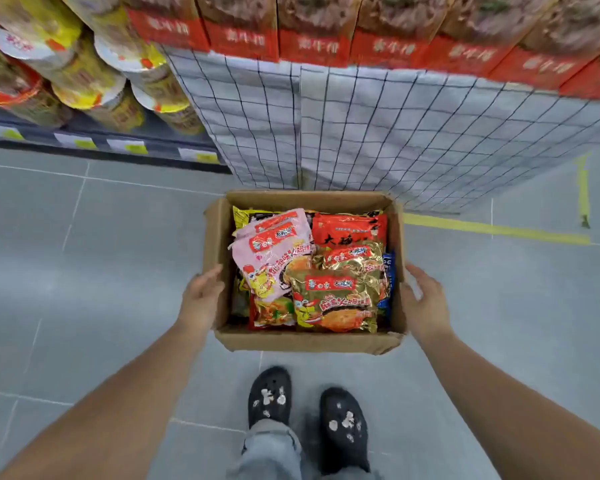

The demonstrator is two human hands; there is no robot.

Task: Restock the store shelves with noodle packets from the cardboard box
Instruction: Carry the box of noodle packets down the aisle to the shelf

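An open cardboard box [219,233] sits low over the grey floor, just in front of my feet. It is packed with several noodle packets: pink ones [274,251] on the left, gold ones [340,296] at the front right, and a red one [347,226] at the back. My left hand [201,299] lies flat against the box's left wall. On the opposite side, my right hand [425,303] is on the right wall with its thumb at the rim. Both arms reach down. I cannot tell whether the box rests on the floor or is lifted slightly.
A wire-grid display stand [378,133] rises directly behind the box, topped by a row of red boxed goods [312,46]. A shelf of cup noodles [94,84] with price tags is at the upper left. Yellow tape [499,230] marks the floor on the right. My black shoes [269,396] stand near the box.
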